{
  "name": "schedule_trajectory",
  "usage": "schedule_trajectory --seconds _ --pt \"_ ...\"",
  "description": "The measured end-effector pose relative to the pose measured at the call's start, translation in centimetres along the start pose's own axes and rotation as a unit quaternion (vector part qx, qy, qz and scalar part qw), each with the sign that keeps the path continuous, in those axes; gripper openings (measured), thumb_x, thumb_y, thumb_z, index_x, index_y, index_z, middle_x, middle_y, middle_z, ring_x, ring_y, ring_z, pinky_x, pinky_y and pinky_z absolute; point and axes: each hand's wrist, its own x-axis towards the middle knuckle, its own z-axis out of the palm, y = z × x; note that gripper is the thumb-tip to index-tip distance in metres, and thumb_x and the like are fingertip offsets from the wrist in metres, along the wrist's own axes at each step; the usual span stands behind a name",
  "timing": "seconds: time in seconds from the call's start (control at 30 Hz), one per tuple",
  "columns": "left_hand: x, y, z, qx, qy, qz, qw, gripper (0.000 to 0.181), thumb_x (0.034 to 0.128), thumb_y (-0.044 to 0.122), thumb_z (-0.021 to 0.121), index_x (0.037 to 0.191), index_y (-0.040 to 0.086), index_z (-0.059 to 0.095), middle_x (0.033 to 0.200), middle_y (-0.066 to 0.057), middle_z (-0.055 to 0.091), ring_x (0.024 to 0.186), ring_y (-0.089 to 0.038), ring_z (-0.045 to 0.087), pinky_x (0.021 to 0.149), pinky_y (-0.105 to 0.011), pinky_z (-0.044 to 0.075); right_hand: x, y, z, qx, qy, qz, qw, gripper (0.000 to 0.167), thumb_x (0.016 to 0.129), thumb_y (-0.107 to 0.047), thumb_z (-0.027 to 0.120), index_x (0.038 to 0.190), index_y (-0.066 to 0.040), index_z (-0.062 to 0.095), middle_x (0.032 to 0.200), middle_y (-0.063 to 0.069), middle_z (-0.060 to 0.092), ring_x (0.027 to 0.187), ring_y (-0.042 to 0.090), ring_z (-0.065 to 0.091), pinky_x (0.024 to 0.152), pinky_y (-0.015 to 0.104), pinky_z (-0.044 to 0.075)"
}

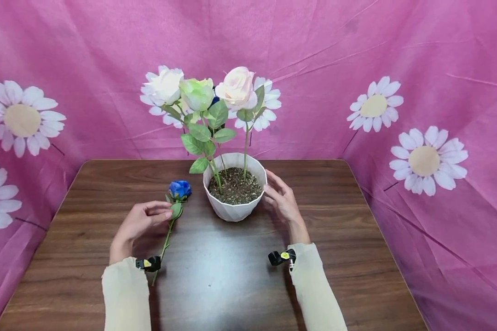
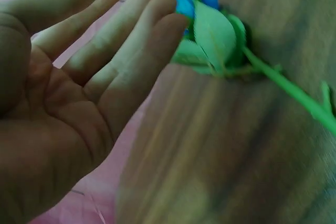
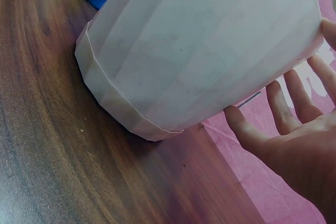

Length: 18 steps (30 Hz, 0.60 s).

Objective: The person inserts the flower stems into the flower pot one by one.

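A blue rose (image 1: 179, 189) with a green stem lies on the wooden table, left of a white faceted pot (image 1: 236, 212). My left hand (image 1: 142, 221) is over its leaves, fingers loosely extended and not closed round the stem; whether they touch a leaf I cannot tell. In the left wrist view, the rose's leaf (image 2: 215, 34) appears just beyond the fingertips. My right hand (image 1: 282, 200) is at the pot's right side, fingertips at its wall, as the right wrist view also shows. Dark soil (image 1: 236, 186) fills the pot, with a white rose (image 1: 165, 86), a green-white rose (image 1: 197, 94) and a pink rose (image 1: 238, 88) standing in it.
The brown wooden table (image 1: 215, 294) has its back edge just behind the pot. A pink cloth (image 1: 306, 50) printed with large white daisies hangs around the back and sides. Tall stems and leaves (image 1: 199, 132) rise above the pot's left part.
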Motion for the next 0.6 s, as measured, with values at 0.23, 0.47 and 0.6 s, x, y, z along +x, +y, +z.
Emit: schedule_trajectory --seconds 0.23,0.47,0.6 --pt "-0.5 -2.7 -0.6 -0.075 -0.040 -0.053 0.9950 0.017 0.0973 -0.005 0.061 0.108 -0.019 0.063 0.100 -0.018 0.074 0.087 -0.016 0.072 0.082 -0.035 0.061 -0.1 -0.1 0.1 -0.007 0.002 -0.002 1.0000 0.056 0.101 0.005 0.050 0.154 0.004 0.034 0.153 0.026 0.039 0.123 0.024 0.055 0.094 0.037 0.055" --pt "-0.5 -4.1 -0.5 -0.077 -0.033 -0.085 0.9928 0.008 0.0944 -0.010 0.061 0.101 -0.013 0.064 0.092 -0.010 0.073 0.082 -0.012 0.070 0.078 -0.030 0.061 -0.2 -0.3 0.3 0.001 0.005 -0.006 1.0000 0.056 0.101 0.003 0.051 0.154 0.004 0.034 0.153 0.026 0.039 0.123 0.024 0.055 0.090 0.033 0.057" --pt "-0.6 -4.1 0.1 -0.032 -0.015 -0.092 0.9952 0.021 0.0914 -0.006 0.068 0.107 -0.018 0.061 0.086 -0.007 0.073 0.078 -0.009 0.068 0.073 -0.028 0.061 -0.1 -0.2 0.3 0.004 0.006 -0.002 1.0000 0.056 0.101 0.004 0.050 0.154 0.004 0.034 0.154 0.028 0.037 0.122 0.025 0.054 0.088 0.030 0.057"
